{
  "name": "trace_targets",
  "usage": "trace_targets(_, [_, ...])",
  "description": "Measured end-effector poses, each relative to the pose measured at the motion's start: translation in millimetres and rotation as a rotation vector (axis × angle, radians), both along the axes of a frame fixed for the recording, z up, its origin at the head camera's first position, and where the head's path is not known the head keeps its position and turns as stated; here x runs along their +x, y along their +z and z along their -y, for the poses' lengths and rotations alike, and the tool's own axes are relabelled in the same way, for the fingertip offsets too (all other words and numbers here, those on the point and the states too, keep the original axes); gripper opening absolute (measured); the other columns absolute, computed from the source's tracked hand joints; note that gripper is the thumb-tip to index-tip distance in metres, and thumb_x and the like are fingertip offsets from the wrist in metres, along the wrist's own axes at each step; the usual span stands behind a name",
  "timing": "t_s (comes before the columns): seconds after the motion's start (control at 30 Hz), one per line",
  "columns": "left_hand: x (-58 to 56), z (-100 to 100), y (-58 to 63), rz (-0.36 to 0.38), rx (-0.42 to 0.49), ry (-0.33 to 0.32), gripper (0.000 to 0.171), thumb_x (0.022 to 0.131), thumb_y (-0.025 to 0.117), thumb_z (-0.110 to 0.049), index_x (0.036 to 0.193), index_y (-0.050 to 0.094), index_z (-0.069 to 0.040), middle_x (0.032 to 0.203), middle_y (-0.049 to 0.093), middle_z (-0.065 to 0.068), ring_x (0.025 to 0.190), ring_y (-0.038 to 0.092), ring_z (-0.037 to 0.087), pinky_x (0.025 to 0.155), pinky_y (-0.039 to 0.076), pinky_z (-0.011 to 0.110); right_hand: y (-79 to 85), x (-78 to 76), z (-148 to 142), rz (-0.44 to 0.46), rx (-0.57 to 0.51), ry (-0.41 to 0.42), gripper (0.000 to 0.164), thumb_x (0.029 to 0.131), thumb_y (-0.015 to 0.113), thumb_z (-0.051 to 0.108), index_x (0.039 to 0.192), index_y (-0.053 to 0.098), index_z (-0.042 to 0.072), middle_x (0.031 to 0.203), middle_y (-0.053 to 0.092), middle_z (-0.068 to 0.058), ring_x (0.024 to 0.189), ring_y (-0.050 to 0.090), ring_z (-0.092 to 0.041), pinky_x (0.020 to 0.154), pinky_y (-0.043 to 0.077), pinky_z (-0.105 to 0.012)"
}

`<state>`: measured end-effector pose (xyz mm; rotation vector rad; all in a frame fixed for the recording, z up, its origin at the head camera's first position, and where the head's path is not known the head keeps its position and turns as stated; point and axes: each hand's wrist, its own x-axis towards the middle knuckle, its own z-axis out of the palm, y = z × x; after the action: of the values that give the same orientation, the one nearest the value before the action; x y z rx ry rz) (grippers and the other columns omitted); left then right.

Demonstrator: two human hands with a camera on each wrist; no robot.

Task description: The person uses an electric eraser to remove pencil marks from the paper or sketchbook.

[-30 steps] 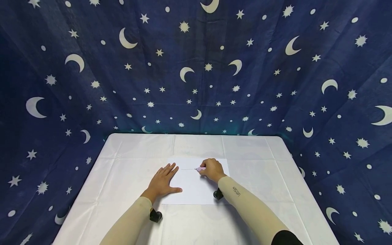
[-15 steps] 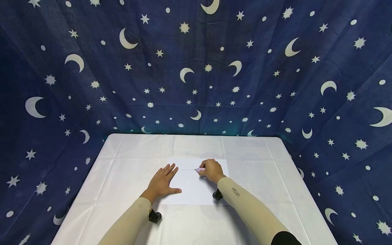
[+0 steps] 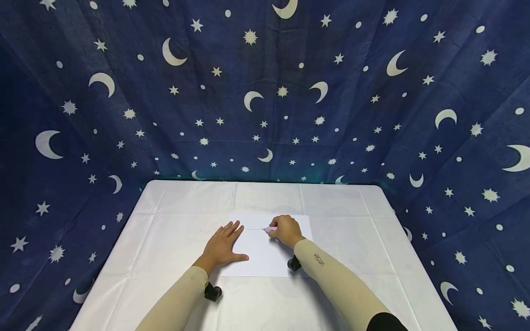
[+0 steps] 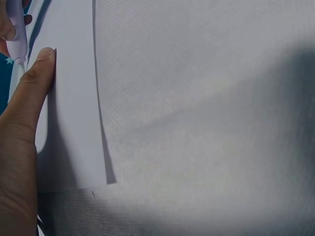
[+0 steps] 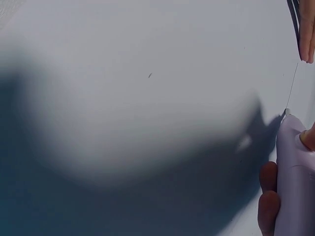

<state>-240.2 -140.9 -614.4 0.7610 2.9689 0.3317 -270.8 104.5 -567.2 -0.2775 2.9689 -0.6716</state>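
A sheet of white paper (image 3: 265, 257) lies on the table. My left hand (image 3: 222, 245) rests on its left part, fingers spread and thumb out to the side; in the left wrist view the thumb (image 4: 34, 81) lies straight along the sheet. My right hand (image 3: 287, 230) grips a thick lavender pen-shaped tool (image 3: 271, 229) with a narrow tip. That tip meets the paper at the end of a thin line (image 5: 293, 86), which runs toward the left fingers. In the right wrist view, the thumb sits on the upper side of the tool (image 5: 293, 196).
A white cloth (image 3: 174, 234) covers the table, with creases across it. Behind and at both sides hangs a dark blue curtain (image 3: 232, 115) printed with moons and stars. Dark shadow spreads over much of the paper in the right wrist view.
Over the last half second my left hand and the paper have shifted slightly to the right. My right hand and the lavender tool have stayed in nearly the same spot.
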Motion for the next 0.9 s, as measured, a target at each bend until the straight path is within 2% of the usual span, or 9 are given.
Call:
trace_targets(0.3, [-0.1,-0.8,0.6,-0.012,-0.019,0.005,0.104,0.062,0.042,-0.083,0.143,0.027,-0.019,0.148,0.017,0.001,0.135,0.014,0.022,0.107,0.014,0.043,2.7,-0.3,-0.8,0.011,-0.009,-0.004,0.02,0.067,0.077,0.027,0.083,0.07,0.017,0.078,0.063,0.009,0.072,0.057,-0.01,0.068,0.046,-0.029])
trace_targets(0.63, [-2.0,1.3,-5.0,-0.033,-0.015,0.001,0.104,0.062,0.042,-0.084,0.143,0.027,-0.019,0.148,0.017,0.0,0.135,0.013,0.02,0.107,0.014,0.042,2.6,0.3,-9.8,-0.017,0.011,-0.007,0.02,0.067,0.077,0.026,0.083,0.07,0.017,0.079,0.063,0.008,0.071,0.057,-0.01,0.066,0.047,-0.028])
trace_targets(0.9, [-2.0,1.5,-4.1,-0.024,0.002,-0.002,0.104,0.062,0.043,-0.083,0.142,0.028,-0.018,0.148,0.018,0.001,0.135,0.014,0.022,0.107,0.013,0.043,1.9,-1.0,-2.3,-0.009,-0.033,0.005,0.019,0.066,0.077,0.024,0.082,0.07,0.016,0.077,0.063,0.007,0.07,0.056,-0.011,0.066,0.047,-0.03])
